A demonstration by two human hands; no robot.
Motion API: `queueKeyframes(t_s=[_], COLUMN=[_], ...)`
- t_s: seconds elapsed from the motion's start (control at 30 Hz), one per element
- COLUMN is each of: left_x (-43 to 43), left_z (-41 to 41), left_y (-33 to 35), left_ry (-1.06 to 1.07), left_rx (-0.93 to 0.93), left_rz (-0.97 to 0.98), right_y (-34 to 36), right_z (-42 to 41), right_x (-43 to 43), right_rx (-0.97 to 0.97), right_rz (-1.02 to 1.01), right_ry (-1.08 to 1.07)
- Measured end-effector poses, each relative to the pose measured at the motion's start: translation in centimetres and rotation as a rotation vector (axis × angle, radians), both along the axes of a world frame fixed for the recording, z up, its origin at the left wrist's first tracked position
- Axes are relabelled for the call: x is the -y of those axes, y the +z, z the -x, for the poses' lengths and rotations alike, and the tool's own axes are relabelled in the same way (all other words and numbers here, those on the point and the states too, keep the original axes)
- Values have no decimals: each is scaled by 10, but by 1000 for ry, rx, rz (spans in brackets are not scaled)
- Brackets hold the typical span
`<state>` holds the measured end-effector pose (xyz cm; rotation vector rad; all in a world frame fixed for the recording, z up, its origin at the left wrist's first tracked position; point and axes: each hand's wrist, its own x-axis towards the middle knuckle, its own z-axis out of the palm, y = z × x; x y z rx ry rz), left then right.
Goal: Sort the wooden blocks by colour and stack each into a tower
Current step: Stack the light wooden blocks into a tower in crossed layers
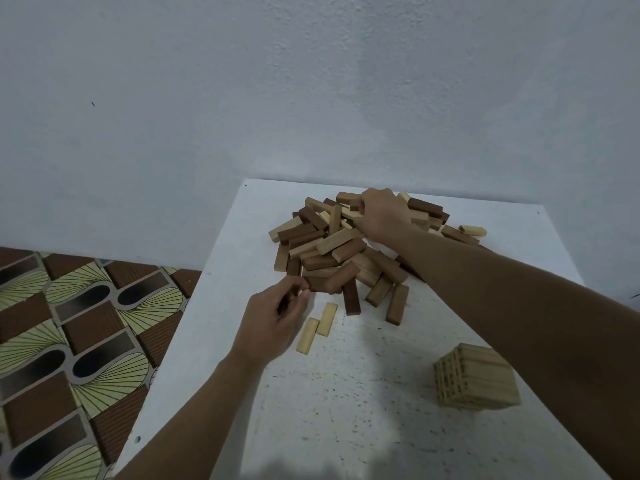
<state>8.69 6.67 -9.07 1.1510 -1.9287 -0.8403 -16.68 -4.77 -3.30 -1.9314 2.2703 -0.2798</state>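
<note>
white table (363, 382) — right hand (382, 216) atop block pile (332, 252), left hand (273, 320) beside.

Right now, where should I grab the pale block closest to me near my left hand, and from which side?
Pinch the nearest pale block across its long sides at the near end, coming down from above, likely with the left hand. It lies flat on the table, and that end sticks out past the second pale block beside it, so both sides are free.
</note>
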Motion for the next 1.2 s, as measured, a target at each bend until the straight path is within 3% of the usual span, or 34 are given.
queueKeyframes(t_s=[0.47, 0.8, 1.2], left_x=[-5, -11, -59], left_z=[-2, -5, -26], left_y=[3, 7, 1], left_ry=[-16, -135, -125], left_rx=[-28, 180, 378], left_rz=[-10, 51, 121], right_y=[40, 76, 33], right_z=[0, -32, -73], right_x=[-66, -149, -211], right_rx=[149, 299, 159], right_rz=[57, 59, -130], right_ry=[110, 218, 172])
